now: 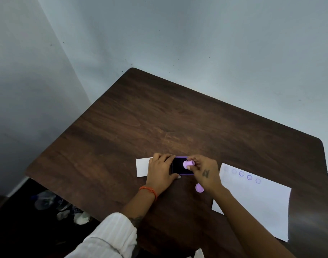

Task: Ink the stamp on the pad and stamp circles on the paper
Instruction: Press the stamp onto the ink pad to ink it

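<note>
a dark wood-grain desk (140, 112) fills the view, set into a corner of pale walls (196, 34). to the right of the right hand's grip lies a large white sheet of paper (262, 205), flat on the desk, with a row of five faint purple stamped circles (241, 173) near its far edge. to the left of the left hand's grip, a smaller white card (142, 167) lies partly under that hand. the left hand (162, 171), with an orange thread bracelet (149, 190) at the wrist and a white sleeve (111, 237) further back, rests on the left end of the purple-edged ink pad (178, 167), its fingers and thumb closed around the case. the right hand (206, 172) has its fingertips pinched together on a small lilac stamp (188, 164), which sits tilted over the pad's dark inked surface; whether it touches the ink cannot be told. just below the right hand's grip, a round lilac cap (199, 188) lies on the desk, beside the wrist.
</note>
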`<action>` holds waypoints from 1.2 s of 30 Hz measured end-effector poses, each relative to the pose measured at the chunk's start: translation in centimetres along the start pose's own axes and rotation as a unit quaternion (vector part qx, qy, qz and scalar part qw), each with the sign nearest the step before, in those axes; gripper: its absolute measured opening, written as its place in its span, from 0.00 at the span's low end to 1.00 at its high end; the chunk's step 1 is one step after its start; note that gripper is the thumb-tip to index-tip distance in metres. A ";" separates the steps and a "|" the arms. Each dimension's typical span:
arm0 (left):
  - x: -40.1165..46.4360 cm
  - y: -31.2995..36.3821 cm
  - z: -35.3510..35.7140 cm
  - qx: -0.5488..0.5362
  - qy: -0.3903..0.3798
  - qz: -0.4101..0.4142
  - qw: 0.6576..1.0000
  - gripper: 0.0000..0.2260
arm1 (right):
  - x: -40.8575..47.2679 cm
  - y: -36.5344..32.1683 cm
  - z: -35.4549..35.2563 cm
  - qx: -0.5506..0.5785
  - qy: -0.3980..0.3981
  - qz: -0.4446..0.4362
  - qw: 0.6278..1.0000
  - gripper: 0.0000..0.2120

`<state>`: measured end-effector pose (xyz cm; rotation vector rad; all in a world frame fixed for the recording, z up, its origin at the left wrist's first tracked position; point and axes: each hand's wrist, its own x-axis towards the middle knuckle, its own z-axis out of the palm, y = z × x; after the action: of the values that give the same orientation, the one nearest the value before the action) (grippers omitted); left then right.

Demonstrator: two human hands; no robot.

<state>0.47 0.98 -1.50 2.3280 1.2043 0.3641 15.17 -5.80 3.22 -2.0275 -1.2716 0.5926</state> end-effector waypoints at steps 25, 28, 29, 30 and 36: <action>0.0 -0.3 0.0 0.031 -0.005 0.006 0.999 0.29 | 0.8 -1.1 1.7 -0.176 -0.118 -0.115 0.970 0.10; 0.1 -0.2 -0.2 0.050 -0.007 0.012 0.999 0.30 | 1.4 -1.6 0.8 -0.116 -0.116 -0.023 0.986 0.08; 0.1 -0.2 -0.2 0.052 -0.007 0.012 0.999 0.30 | 1.6 -1.6 0.7 -0.119 -0.126 -0.012 0.985 0.09; 0.1 -0.1 -0.2 0.053 -0.006 0.011 0.999 0.30 | 1.6 -1.5 0.6 -0.138 -0.147 -0.012 0.979 0.10; 0.3 -0.1 0.0 0.053 -0.012 0.004 0.998 0.30 | 0.6 -0.7 0.5 -0.235 -0.163 -0.153 0.946 0.13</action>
<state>0.52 1.28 -1.52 2.4217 1.2309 0.2808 14.64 -4.90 3.38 -2.0866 -2.0443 0.5229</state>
